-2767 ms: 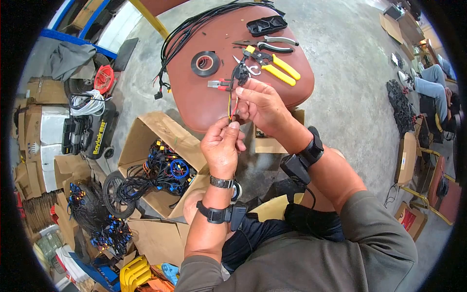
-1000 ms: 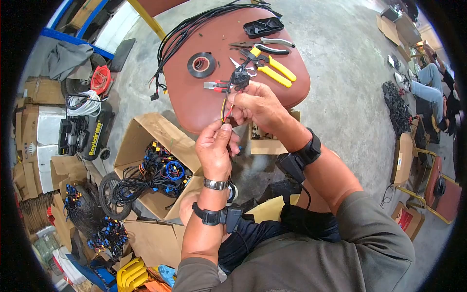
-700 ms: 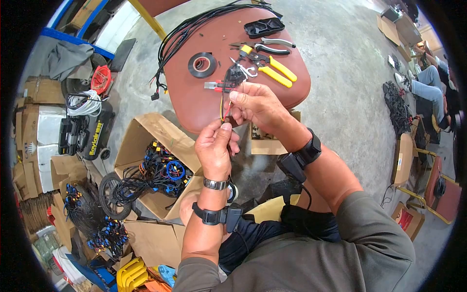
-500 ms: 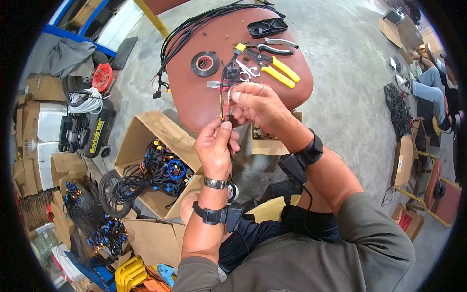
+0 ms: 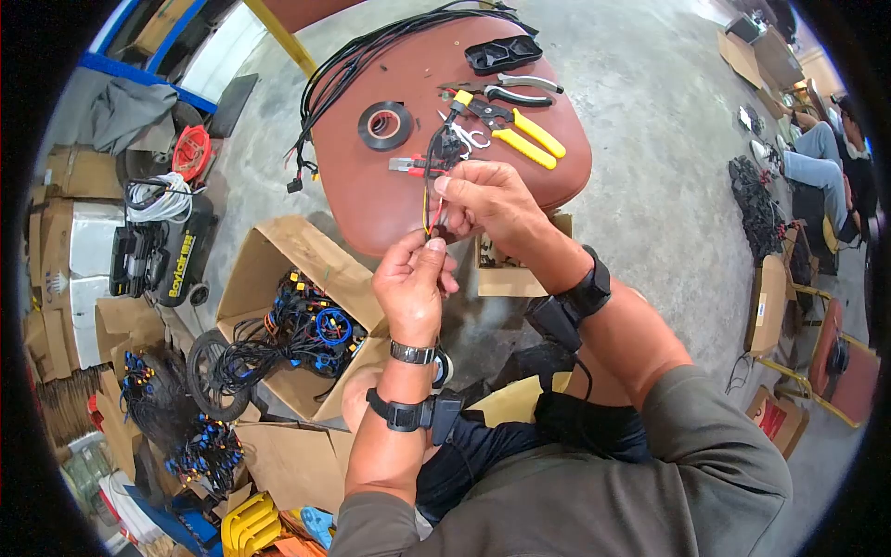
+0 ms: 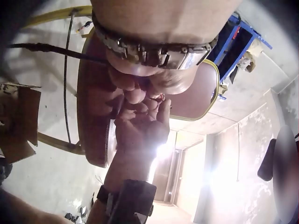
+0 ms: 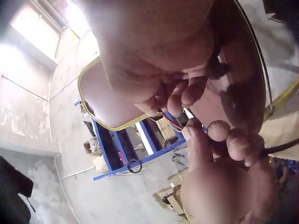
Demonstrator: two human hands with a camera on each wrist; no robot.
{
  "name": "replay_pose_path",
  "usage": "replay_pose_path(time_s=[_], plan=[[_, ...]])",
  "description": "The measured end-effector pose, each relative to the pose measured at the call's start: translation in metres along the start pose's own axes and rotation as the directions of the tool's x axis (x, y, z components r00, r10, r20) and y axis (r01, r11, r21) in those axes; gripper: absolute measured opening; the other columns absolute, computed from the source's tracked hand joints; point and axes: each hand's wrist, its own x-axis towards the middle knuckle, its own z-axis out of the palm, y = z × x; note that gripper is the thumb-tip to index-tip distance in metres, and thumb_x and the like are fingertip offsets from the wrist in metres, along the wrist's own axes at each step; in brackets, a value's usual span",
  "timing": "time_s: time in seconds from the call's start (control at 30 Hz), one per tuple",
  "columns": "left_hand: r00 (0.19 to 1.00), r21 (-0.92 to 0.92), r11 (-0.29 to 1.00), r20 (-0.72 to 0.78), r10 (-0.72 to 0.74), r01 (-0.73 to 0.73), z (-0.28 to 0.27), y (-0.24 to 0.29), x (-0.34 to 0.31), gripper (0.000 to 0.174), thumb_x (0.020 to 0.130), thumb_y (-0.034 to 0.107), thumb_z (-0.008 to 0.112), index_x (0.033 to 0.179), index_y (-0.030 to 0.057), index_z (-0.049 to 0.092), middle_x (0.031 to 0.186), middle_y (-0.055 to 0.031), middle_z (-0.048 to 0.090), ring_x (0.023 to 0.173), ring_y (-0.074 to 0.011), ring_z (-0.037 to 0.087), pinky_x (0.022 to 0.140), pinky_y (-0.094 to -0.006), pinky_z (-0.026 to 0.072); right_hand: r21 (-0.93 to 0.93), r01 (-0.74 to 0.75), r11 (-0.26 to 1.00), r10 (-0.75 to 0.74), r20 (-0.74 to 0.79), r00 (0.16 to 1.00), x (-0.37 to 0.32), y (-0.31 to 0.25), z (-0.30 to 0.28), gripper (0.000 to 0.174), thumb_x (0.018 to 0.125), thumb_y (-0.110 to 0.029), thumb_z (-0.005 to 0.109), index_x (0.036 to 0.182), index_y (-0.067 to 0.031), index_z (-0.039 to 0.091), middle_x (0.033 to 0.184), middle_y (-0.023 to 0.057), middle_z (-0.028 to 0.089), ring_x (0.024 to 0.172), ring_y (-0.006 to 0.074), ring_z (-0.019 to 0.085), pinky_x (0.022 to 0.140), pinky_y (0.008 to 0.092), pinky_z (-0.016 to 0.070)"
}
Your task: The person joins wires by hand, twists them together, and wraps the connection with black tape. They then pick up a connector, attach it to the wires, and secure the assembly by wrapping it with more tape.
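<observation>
Over the near edge of a brown padded chair seat [image 5: 362, 200], my left hand [image 5: 411, 292] pinches the lower end of a black wire harness, where thin red and yellow wires [image 5: 428, 206] come out. My right hand [image 5: 492, 200] pinches the red wire a little higher up. Beyond the fingers, the harness's black part [image 5: 448, 144] and yellow connector [image 5: 462, 98] lie among the tools. In the right wrist view, a red wire [image 7: 172, 120] runs between the fingertips of the two hands. Fingers cover the wire ends.
On the seat are black tape [image 5: 385, 142], a red-and-grey utility knife [image 5: 404, 165], yellow-handled wire strippers [image 5: 529, 144], pliers [image 5: 524, 96], a black plastic tray [image 5: 503, 54] and long black cables [image 5: 325, 79]. A carton [image 5: 269, 251] of harnesses stands left, a small box [image 5: 510, 281] below.
The harness's black part and yellow connector have shifted left, and the black part has come away from my right fingers. Both hands keep pinching the wires, nearly in place.
</observation>
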Motion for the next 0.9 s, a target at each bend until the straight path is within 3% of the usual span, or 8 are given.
replay_pose_path(time_s=[0.13,0.33,0.6,0.7,0.73,0.9], plan=[[1.000,0.005,1.000,-0.015,-0.022,0.022,0.000,-0.002,0.001,0.020,0.092,0.009,0.069,0.110,0.0007,0.065,0.070,-0.0075,0.067,0.047,-0.0091,0.056,0.040,-0.0211,0.0383,-0.097,0.028,0.995,-0.031,-0.037,0.999,0.000,0.000,0.004,0.022,0.093,-0.021,0.061,0.081,-0.0034,0.067,0.062,0.0008,0.060,0.054,0.0069,0.054,0.049,0.0212,0.0415],[1.000,0.008,1.000,0.009,0.014,-0.014,0.001,-0.005,-0.002,0.019,0.093,0.011,0.068,0.107,-0.0003,0.064,0.070,-0.0087,0.067,0.046,-0.0118,0.056,0.040,-0.0217,0.0392,-0.169,0.073,0.983,-0.077,-0.013,0.997,-0.001,-0.001,0.005,0.025,0.094,-0.021,0.057,0.084,-0.0007,0.068,0.067,0.0022,0.062,0.056,0.0073,0.057,0.051,0.0214,0.0452],[0.995,-0.064,0.998,0.094,-0.016,0.023,-0.002,-0.001,-0.004,0.024,0.100,0.024,0.060,0.105,0.0012,0.064,0.069,-0.0080,0.065,0.046,-0.0121,0.054,0.040,-0.0229,0.0376,-0.235,0.124,0.964,-0.102,0.104,0.989,-0.006,-0.005,0.006,0.032,0.102,-0.026,0.051,0.091,0.0004,0.066,0.075,0.0029,0.065,0.061,0.0074,0.060,0.054,0.0227,0.0481],[0.998,-0.089,0.996,0.057,-0.005,0.010,-0.007,0.004,0.000,0.023,0.100,0.024,0.059,0.104,0.0015,0.064,0.070,-0.0083,0.065,0.046,-0.0125,0.053,0.040,-0.0229,0.0377,-0.284,0.108,0.953,-0.085,0.092,0.992,-0.007,-0.008,0.006,0.035,0.104,-0.027,0.049,0.096,0.0007,0.067,0.079,0.0039,0.066,0.061,0.0070,0.060,0.054,0.0223,0.0484],[0.999,-0.106,0.994,0.037,0.000,0.004,-0.008,0.005,0.002,0.022,0.100,0.023,0.059,0.104,0.0016,0.064,0.071,-0.0085,0.065,0.047,-0.0127,0.053,0.040,-0.0229,0.0379,-0.276,0.079,0.958,-0.061,0.072,0.996,-0.008,-0.012,0.005,0.032,0.104,-0.026,0.049,0.104,0.0006,0.068,0.085,0.0054,0.069,0.061,0.0065,0.059,0.055,0.0212,0.0481],[0.998,-0.190,0.981,0.027,0.048,-0.042,-0.018,0.005,0.010,0.019,0.100,0.019,0.059,0.102,0.0015,0.063,0.074,-0.0091,0.066,0.048,-0.0133,0.053,0.041,-0.0231,0.0386,-0.231,0.138,0.963,-0.152,-0.044,0.987,-0.007,-0.025,-0.005,0.031,0.103,-0.026,0.052,0.113,-0.0001,0.066,0.094,0.0059,0.070,0.063,0.0055,0.057,0.057,0.0198,0.0464]])
